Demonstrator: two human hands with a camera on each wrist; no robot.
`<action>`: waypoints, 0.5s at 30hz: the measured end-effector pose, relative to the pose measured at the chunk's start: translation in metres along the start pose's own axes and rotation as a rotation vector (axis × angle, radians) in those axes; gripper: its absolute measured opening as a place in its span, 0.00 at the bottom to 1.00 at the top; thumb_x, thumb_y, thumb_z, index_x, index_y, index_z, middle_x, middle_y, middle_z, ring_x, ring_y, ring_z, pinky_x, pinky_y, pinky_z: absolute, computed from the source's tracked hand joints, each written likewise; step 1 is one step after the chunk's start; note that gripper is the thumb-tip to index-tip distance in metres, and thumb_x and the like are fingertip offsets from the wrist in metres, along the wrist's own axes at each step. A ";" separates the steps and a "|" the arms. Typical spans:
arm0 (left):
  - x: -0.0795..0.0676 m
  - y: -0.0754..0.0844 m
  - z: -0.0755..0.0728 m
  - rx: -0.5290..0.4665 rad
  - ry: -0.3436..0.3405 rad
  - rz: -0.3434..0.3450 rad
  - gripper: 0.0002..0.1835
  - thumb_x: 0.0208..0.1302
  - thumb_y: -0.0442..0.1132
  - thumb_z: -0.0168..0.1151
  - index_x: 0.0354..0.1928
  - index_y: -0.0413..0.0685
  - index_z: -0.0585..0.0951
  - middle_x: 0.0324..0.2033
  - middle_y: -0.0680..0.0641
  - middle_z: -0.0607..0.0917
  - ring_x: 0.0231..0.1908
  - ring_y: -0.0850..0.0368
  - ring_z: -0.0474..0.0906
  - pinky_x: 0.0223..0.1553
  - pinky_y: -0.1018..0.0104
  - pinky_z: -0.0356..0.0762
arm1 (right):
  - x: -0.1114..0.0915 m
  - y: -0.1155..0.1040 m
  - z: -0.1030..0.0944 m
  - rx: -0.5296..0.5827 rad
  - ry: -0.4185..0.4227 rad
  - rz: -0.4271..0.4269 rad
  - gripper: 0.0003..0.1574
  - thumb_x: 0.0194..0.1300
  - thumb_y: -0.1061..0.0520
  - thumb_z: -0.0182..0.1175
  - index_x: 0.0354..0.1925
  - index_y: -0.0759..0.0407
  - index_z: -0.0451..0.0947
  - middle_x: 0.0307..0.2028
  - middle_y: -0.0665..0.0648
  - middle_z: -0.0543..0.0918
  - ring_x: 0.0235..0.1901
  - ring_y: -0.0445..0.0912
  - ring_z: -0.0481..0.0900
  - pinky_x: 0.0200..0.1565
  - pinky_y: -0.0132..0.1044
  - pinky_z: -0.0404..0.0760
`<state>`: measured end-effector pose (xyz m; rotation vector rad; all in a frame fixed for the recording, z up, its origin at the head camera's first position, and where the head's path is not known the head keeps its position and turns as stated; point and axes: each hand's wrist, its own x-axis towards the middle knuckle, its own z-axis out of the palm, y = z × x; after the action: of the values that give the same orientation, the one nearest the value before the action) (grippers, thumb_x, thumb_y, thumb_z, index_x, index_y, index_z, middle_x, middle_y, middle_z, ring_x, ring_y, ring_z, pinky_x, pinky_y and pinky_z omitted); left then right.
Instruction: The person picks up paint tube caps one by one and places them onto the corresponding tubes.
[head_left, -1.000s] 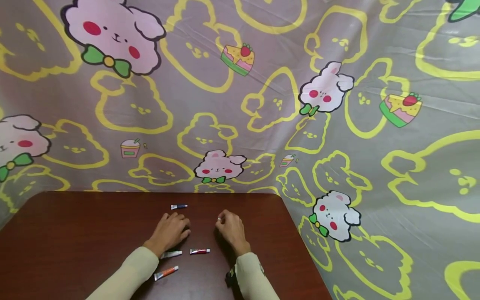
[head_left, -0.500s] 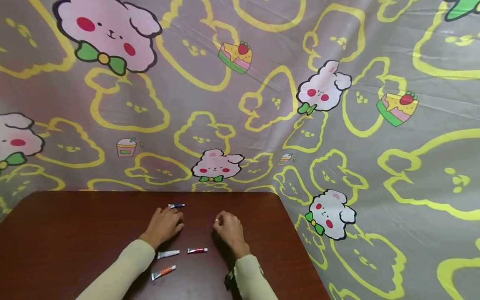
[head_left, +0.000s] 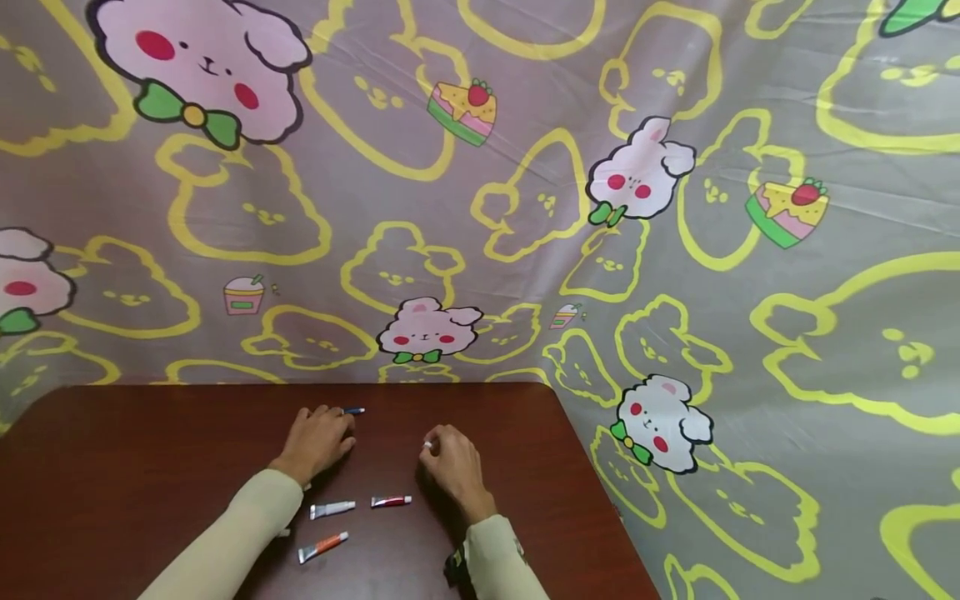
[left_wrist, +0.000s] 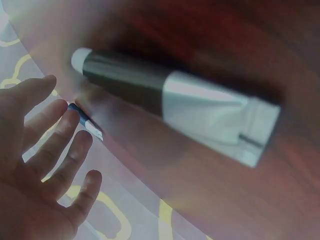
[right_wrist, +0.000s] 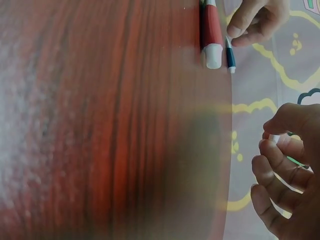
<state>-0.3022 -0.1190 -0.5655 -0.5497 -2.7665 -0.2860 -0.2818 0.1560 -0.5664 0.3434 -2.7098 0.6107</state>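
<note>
My left hand [head_left: 315,442] reaches over the table's far part, fingers loosely spread. Its fingertips are right at a small blue paint tube [head_left: 354,410], partly hidden by the hand in the head view. The left wrist view has the same blue tube [left_wrist: 86,121] beyond the fingers [left_wrist: 67,157]. Large and close there is a dark tube [left_wrist: 170,102] with a white cap and silver end. My right hand [head_left: 457,468] is to the right, fingers curled. Between thumb and forefinger it pinches a small white cap-like piece [right_wrist: 274,139]; the rest is hidden in the hand.
Nearer on the brown table [head_left: 150,467] lie a white tube [head_left: 332,509], a red tube [head_left: 391,502] and an orange tube [head_left: 323,547]. A patterned curtain [head_left: 510,250] hangs behind the table and along its right side.
The left hand has moved away and leftward, up to the blue tube, uncovering the white tube. The right hand stays nearly still, pinching the white piece. The head view has shifted slightly.
</note>
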 end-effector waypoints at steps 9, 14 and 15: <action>0.011 -0.005 -0.003 0.009 -0.032 -0.012 0.11 0.68 0.46 0.76 0.43 0.49 0.87 0.46 0.43 0.90 0.48 0.40 0.84 0.47 0.38 0.78 | -0.002 -0.003 -0.002 -0.021 0.028 -0.025 0.05 0.60 0.54 0.70 0.37 0.45 0.86 0.32 0.43 0.83 0.32 0.40 0.83 0.35 0.37 0.81; 0.017 -0.006 -0.004 0.013 -0.031 -0.022 0.11 0.67 0.46 0.77 0.42 0.49 0.86 0.44 0.43 0.89 0.47 0.39 0.84 0.46 0.37 0.78 | -0.004 -0.003 -0.001 -0.038 0.024 -0.039 0.04 0.63 0.54 0.70 0.39 0.46 0.87 0.34 0.44 0.86 0.35 0.43 0.86 0.36 0.38 0.83; 0.018 -0.007 -0.003 0.012 -0.030 -0.025 0.11 0.66 0.46 0.77 0.41 0.48 0.86 0.44 0.43 0.89 0.47 0.39 0.84 0.47 0.37 0.78 | -0.004 -0.003 -0.001 -0.040 0.020 -0.040 0.04 0.63 0.54 0.69 0.39 0.46 0.87 0.34 0.44 0.87 0.35 0.43 0.87 0.36 0.38 0.83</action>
<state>-0.3200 -0.1196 -0.5570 -0.5207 -2.8042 -0.2682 -0.2768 0.1546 -0.5662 0.3790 -2.6853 0.5457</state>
